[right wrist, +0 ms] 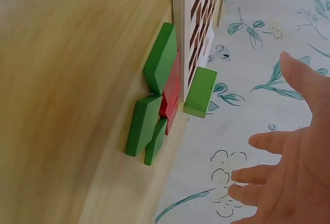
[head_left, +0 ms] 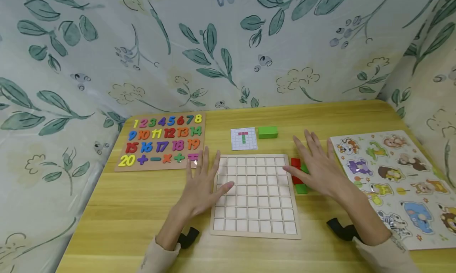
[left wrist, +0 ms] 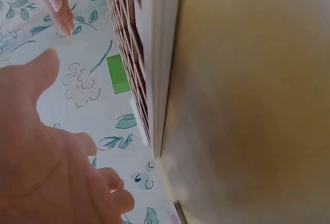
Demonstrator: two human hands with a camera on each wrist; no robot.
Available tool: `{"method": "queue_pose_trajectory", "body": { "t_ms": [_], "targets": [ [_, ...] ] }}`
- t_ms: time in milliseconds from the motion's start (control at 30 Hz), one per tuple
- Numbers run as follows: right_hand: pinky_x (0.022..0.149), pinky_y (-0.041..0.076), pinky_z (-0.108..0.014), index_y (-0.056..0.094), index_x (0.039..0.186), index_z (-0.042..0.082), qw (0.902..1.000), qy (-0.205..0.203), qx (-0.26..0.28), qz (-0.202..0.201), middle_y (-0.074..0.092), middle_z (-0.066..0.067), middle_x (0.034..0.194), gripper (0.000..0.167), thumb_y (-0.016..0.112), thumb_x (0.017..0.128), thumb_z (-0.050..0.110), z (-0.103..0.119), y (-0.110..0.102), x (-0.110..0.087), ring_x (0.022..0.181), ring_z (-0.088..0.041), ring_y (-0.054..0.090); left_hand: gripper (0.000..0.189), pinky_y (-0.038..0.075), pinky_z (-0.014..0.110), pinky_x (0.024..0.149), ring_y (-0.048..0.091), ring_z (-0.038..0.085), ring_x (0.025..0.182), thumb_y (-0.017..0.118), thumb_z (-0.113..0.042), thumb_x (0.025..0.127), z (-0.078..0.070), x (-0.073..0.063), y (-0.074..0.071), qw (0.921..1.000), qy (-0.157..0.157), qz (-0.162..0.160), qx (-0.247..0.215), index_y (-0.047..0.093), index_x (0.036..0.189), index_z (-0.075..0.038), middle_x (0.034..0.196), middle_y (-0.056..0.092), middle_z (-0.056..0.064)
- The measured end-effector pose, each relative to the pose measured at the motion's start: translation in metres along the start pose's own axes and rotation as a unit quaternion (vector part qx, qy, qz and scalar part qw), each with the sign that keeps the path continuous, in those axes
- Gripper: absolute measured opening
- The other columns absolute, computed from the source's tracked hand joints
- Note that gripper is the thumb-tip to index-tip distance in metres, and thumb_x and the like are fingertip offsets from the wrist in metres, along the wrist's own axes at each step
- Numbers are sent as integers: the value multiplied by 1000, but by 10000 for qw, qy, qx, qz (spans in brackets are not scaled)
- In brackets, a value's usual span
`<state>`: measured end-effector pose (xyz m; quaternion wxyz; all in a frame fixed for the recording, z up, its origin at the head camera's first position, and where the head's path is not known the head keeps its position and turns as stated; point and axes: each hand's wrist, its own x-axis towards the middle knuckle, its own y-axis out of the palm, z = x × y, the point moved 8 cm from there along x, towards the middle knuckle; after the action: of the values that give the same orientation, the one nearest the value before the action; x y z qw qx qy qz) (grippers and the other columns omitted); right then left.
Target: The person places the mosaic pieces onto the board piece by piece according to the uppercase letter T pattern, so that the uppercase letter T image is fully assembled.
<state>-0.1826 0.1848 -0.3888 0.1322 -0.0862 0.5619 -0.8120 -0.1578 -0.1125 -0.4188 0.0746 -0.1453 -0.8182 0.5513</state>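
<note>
A wooden grid board with white square cells lies in the middle of the table. My left hand, fingers spread, hovers over its left edge, with the thumb above the cells. My right hand is also spread and holds nothing; its thumb reaches over the board's right edge. Partly beneath that hand lie several small red and green tiles, seen as green tiles and red tiles beside the board in the right wrist view. Behind the board sit a pattern card with a red and green T and a green block.
A number board with colourful numerals and signs lies at the back left. An animal puzzle board covers the right side of the table. Patterned cloth hangs behind and at both sides.
</note>
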Motion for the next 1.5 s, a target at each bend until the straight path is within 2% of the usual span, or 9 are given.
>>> {"method": "queue_pose_trajectory", "body": {
  "t_ms": [167,300,367,467,633,900,1000,1100,1500],
  "targets": [
    [123,-14,-72,8,168,12,9999,11,103,33,-9,-24,173,94,52,102,62,-3,-3,-3,160,-46,-7,104,-8,64,129,-14,34,162,51,-69,98,0,-12,18,9962,-21,757,-441,-6,167,-16,174,-16,14],
    [124,-15,-70,14,167,13,9992,-19,399,63,1,-27,173,88,54,103,57,-7,-3,-3,160,-48,3,110,-8,60,129,-19,30,161,55,-71,95,4,-18,26,9896,-92,1208,-770,-8,166,-15,172,-20,13],
    [124,-9,-73,22,166,12,9982,-45,602,71,10,-29,171,83,56,103,53,-11,-2,-2,158,-52,12,113,-8,60,129,-20,30,160,57,-72,93,6,-20,27,9873,-78,1358,-826,-9,166,-15,172,-22,13],
    [120,12,-79,35,162,9,9953,-49,967,23,27,-31,166,73,62,103,44,-15,-2,-1,151,-56,27,120,-8,61,129,-20,30,160,63,-72,90,8,-21,29,9851,21,1510,-821,-10,166,-15,172,-23,13],
    [106,38,-78,48,153,6,9866,150,1622,-93,46,-31,152,58,64,104,32,-25,0,2,139,-57,42,137,-10,61,128,-22,31,160,77,-70,79,9,-23,30,9823,233,1680,-790,-12,166,-13,171,-25,15],
    [96,55,-55,63,140,4,9768,502,2081,-55,63,-22,130,42,68,102,21,-44,13,9,118,-40,61,157,-11,61,129,-23,33,160,95,-61,61,12,-27,32,9795,416,1834,-724,-10,166,-9,171,-25,15],
    [92,56,-34,66,137,5,9716,613,2283,122,64,-20,131,40,69,101,21,-50,18,12,115,-33,61,161,-11,62,128,-23,35,159,97,-58,58,11,-28,32,9792,488,1849,-674,-10,165,-6,170,-26,18],
    [83,51,-22,67,135,5,9656,732,2475,318,63,-19,131,40,70,101,24,-54,22,14,112,-28,59,163,-12,62,128,-24,36,159,99,-57,55,10,-30,32,9792,516,1854,-648,-10,165,-5,169,-26,19],
    [76,49,-23,71,129,4,9627,944,2496,452,64,-18,120,33,71,100,19,-61,30,20,99,-23,57,163,-12,63,127,-24,37,158,98,-58,55,9,-31,31,9789,454,1889,-635,-10,164,-3,169,-27,19]
  ]
}}
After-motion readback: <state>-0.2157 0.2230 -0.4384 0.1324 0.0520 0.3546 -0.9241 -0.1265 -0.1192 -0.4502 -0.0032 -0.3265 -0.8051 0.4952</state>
